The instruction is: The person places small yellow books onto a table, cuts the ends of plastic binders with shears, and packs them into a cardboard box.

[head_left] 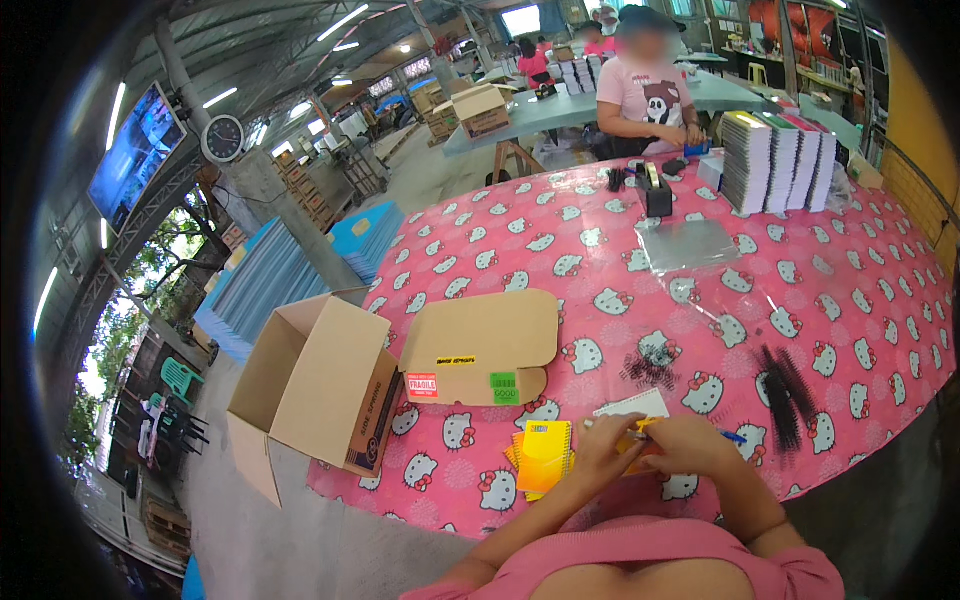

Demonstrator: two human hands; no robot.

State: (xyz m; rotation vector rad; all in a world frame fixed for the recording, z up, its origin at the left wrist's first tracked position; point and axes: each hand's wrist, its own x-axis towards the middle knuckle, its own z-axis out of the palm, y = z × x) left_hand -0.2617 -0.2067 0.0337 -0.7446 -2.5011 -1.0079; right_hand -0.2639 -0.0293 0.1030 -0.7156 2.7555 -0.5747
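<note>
Our left hand (602,447) and right hand (690,445), half-curled, hold a small yellow paper notebook (629,441) beside the yellow spiral-notebook stack (544,456).

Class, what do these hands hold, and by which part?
The left hand and right hand hold a yellow notebook, apparently by its sides; exact grip is hidden.

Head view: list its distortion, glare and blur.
In the head view, the pink tablecloth bows along its edges and the corners go black; in the head view, a ceiling tube glares white; in the head view, the co-worker's head is blurred, the left hand and right hand clearer.
</note>
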